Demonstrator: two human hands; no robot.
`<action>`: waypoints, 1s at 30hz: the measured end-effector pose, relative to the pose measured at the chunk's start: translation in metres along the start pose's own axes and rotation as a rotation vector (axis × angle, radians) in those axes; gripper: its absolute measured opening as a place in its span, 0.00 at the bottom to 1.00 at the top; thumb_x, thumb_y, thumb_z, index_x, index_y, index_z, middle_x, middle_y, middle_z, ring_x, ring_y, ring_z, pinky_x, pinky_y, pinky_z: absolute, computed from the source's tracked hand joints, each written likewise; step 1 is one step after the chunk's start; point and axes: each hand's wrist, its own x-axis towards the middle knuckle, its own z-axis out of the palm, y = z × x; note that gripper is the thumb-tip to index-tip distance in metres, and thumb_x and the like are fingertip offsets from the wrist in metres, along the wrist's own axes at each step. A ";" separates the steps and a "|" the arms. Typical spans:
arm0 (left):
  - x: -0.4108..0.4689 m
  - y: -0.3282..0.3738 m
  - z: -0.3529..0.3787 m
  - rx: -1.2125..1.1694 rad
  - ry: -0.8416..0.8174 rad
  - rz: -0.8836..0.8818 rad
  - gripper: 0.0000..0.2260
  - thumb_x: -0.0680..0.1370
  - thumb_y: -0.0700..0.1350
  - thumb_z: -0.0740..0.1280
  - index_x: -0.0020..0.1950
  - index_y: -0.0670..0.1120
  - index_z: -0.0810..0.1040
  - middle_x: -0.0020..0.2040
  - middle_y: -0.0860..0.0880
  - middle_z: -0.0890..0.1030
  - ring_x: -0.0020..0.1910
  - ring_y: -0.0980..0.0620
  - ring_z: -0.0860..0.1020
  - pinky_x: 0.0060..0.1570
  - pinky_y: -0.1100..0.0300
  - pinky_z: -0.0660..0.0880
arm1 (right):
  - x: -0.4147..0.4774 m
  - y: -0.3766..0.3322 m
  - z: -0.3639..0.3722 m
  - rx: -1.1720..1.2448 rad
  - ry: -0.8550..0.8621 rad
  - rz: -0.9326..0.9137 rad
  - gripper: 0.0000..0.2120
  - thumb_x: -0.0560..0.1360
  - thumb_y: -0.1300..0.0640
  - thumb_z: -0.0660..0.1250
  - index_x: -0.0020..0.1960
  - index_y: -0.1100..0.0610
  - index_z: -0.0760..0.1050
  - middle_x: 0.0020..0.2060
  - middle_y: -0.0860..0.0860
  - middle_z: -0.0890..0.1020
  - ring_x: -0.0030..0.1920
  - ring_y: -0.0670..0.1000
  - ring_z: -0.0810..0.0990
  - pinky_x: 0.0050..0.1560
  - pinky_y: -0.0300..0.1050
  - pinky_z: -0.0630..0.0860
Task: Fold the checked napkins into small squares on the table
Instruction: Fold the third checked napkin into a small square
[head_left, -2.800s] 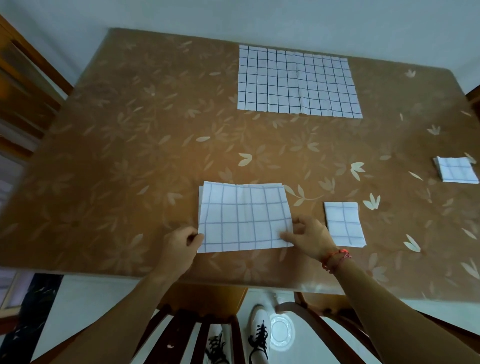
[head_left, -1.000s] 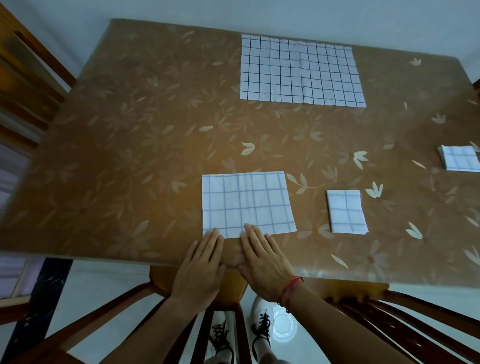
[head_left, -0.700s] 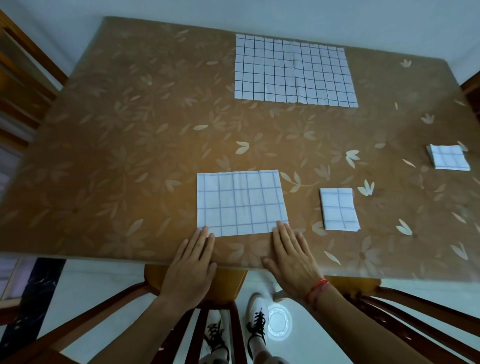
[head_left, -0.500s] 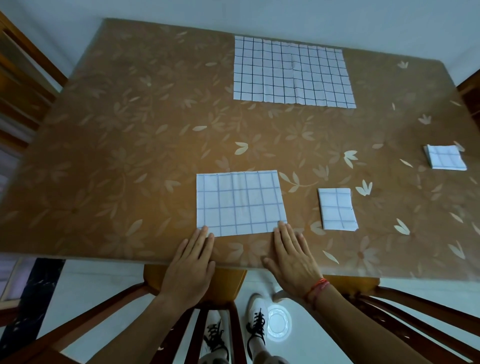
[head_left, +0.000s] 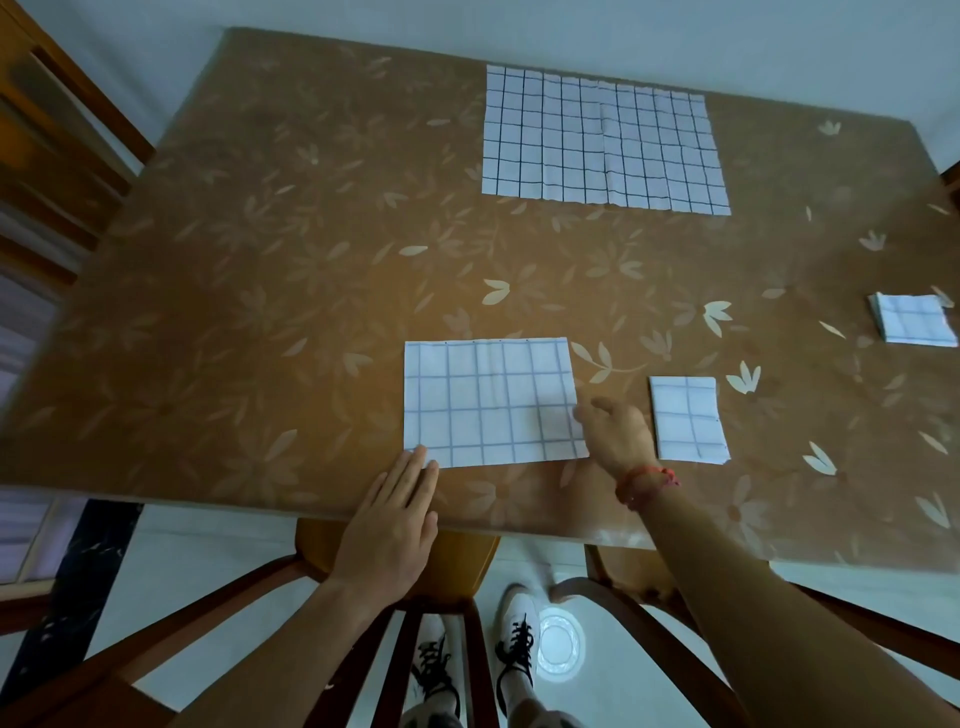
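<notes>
A half-folded checked napkin (head_left: 488, 402) lies flat near the table's front edge. My left hand (head_left: 395, 519) rests flat, its straight fingertips touching the napkin's near-left corner. My right hand (head_left: 615, 431), with a red string at the wrist, is at the napkin's right edge. Its fingers and thumb curl onto that edge, though the hand is blurred. A small folded square (head_left: 687, 420) lies just right of that hand. Another small folded pile (head_left: 911, 326) sits at the far right. A large unfolded checked napkin (head_left: 602, 140) lies spread at the back.
The brown table (head_left: 260, 291) has a leaf-patterned cover, and its front edge runs just under my wrists. Wooden chairs (head_left: 457, 566) stand below that edge and another chair (head_left: 47, 156) at the left. My shoes show on the floor.
My right hand has left the napkin's near edge and moved up to its right edge, its fingers now curled. My left hand stays flat at the near-left corner.
</notes>
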 end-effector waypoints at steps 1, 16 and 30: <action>0.000 0.000 0.000 -0.007 0.000 0.001 0.26 0.81 0.52 0.45 0.78 0.45 0.55 0.79 0.48 0.52 0.78 0.52 0.48 0.73 0.54 0.53 | 0.002 -0.005 -0.004 0.009 -0.007 0.051 0.16 0.72 0.48 0.62 0.41 0.61 0.78 0.37 0.56 0.80 0.46 0.60 0.78 0.51 0.53 0.77; 0.000 -0.004 0.001 -0.090 -0.022 0.017 0.26 0.82 0.52 0.44 0.79 0.46 0.51 0.80 0.49 0.47 0.78 0.53 0.43 0.75 0.52 0.53 | 0.042 -0.021 0.010 0.039 0.000 0.148 0.15 0.74 0.48 0.68 0.45 0.61 0.77 0.45 0.55 0.77 0.47 0.55 0.75 0.48 0.47 0.73; 0.002 -0.005 -0.009 -0.176 0.010 0.020 0.29 0.80 0.55 0.45 0.79 0.45 0.49 0.79 0.51 0.45 0.77 0.57 0.42 0.74 0.57 0.48 | 0.034 0.001 -0.005 0.141 0.103 0.096 0.10 0.70 0.57 0.74 0.49 0.60 0.82 0.41 0.52 0.81 0.45 0.53 0.79 0.46 0.44 0.74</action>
